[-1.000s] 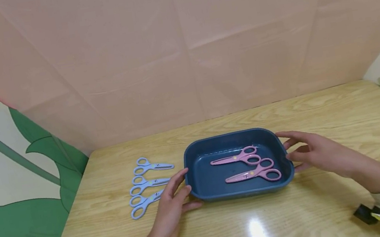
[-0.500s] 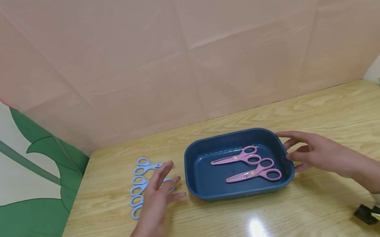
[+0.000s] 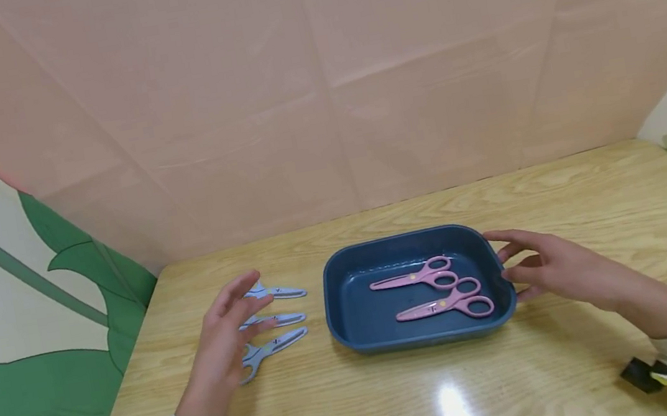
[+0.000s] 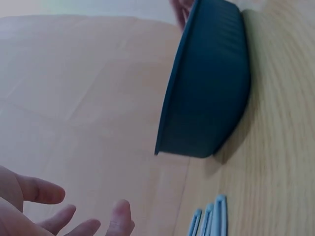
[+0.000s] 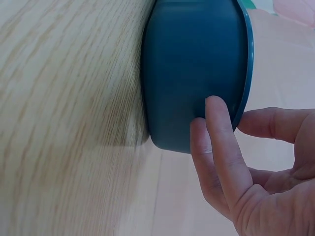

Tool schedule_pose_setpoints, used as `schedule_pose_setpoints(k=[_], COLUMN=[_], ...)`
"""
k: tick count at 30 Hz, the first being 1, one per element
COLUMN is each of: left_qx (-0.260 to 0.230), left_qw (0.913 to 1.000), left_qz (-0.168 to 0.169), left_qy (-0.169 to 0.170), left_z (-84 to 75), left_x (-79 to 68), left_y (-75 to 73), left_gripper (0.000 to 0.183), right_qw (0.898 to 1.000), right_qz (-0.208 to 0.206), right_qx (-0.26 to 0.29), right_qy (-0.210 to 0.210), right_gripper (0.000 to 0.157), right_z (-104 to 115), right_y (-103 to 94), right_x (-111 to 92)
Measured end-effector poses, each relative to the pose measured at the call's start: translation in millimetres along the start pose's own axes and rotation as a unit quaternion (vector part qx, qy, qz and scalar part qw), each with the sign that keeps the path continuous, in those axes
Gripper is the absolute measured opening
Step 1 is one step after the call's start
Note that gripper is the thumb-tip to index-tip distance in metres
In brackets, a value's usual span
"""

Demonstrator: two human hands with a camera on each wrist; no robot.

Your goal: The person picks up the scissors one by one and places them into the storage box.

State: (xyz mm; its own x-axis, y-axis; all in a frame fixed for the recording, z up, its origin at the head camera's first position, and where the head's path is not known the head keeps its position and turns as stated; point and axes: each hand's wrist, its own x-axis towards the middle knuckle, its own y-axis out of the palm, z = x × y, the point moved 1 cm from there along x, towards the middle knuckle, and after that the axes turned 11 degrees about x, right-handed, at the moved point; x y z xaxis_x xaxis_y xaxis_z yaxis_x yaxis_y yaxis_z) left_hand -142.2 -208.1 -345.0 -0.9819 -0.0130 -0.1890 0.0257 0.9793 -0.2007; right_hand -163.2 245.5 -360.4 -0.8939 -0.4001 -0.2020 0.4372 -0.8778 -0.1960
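A dark blue rectangular bin (image 3: pixel 359 309) stands upright on the wooden table, with two pairs of pink scissors (image 3: pixel 400 280) lying in it. My right hand (image 3: pixel 556 272) holds the bin's right end, thumb over the rim and fingers (image 5: pixel 224 142) against the outer wall. To the left of the bin, three pairs of light blue scissors (image 3: pixel 285 338) lie in a column, blades pointing right. Over their handles hovers my left hand (image 3: pixel 213 354), fingers spread and holding nothing; it hides part of the handles. In the left wrist view only the blade ends of the blue scissors (image 4: pixel 219 216) show.
The wooden table (image 3: pixel 371 405) runs back to a pink-beige sheet (image 3: pixel 328 92). A backdrop with a large green leaf and flower print (image 3: pixel 30 401) stands at the left. Black straps with small blocks sit at both wrists.
My left hand has let go of the bin's left side and moved left, over the blue scissors' handles. The right hand and the bin have stayed in place.
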Motion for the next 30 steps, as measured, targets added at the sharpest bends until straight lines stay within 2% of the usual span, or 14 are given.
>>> schedule_pose_setpoints(k=[6,12,21,23,25,28,30], left_qx=[0.035,0.069,0.160,0.206,0.270,0.379,0.434], left_qw=[0.9993,0.9975,0.9867,0.9782,0.9624,0.9249,0.9004], left_qz=[-0.004,0.014,0.008,0.009,0.013,0.017,0.017], left_qy=[0.007,0.006,0.027,0.025,0.022,0.027,0.031], left_z=[0.1,9.7,20.6,20.7,20.8,21.0,21.6], left_x=[4.9,3.6,-1.9,-2.5,-3.1,-4.1,-4.3], left_y=[-10.9,-19.7,-38.5,-41.2,-43.3,-45.2,-45.8], left_gripper=[0.039,0.036,0.037,0.036,0.033,0.025,0.022], right_qw=[1.000,1.000,1.000,1.000,1.000,1.000,1.000], right_qz=[-0.006,-0.004,0.002,0.002,0.003,0.004,0.005], right_qx=[0.005,-0.003,0.004,0.003,0.003,0.000,-0.001], right_qy=[-0.004,-0.001,0.001,0.002,0.003,0.006,0.007], right_gripper=[0.067,0.067,0.068,0.068,0.068,0.068,0.069], right_z=[-0.8,1.5,4.3,4.8,5.4,6.1,6.5], right_y=[-1.6,-1.6,-1.2,-1.2,-1.1,-1.0,-0.9], right_x=[-3.1,-3.0,-2.9,-3.1,-3.3,-3.3,-3.3])
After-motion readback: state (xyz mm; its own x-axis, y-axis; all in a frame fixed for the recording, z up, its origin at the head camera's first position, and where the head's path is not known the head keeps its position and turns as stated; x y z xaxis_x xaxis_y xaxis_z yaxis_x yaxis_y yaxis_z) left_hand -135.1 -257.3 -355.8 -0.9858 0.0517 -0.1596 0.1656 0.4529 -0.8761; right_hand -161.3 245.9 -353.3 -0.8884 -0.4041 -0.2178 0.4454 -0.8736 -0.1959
